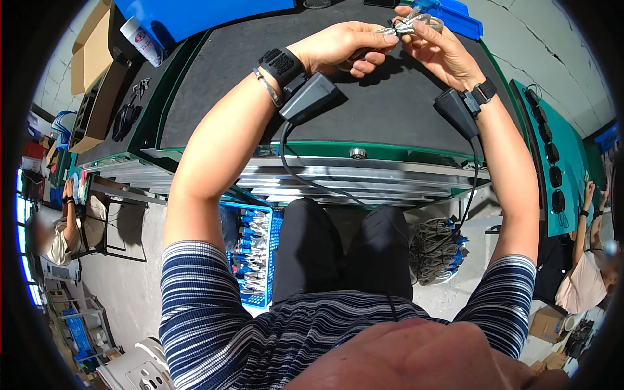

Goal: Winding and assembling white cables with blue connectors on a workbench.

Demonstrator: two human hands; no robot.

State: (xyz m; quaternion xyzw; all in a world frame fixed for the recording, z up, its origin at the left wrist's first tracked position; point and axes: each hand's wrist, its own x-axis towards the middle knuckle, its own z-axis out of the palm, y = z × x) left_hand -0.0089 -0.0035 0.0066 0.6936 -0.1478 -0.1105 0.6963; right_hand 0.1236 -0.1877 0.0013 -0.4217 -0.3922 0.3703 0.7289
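Above the far part of the dark workbench mat [260,78], both my hands hold a coiled, silvery cable [408,26] with a blue connector [426,5] at its far end. My left hand [344,49] is closed, with thumb and forefinger pinching beside a black tie [394,25] around the bundle. My right hand [445,55] grips the loops from the other side, its thumb on top. What lies under the fingers is partly hidden. Each wrist wears a black strap with a wired black device, the left one [311,99] and the right one [457,114].
A blue bin [195,16] and a blue tray [465,19] border the bench's far side. At left are a spray can [142,40] and an opened cardboard box [91,52]. Below, a blue basket [276,253] holds cable bundles; more cables [434,253] lie at right. People work at both sides.
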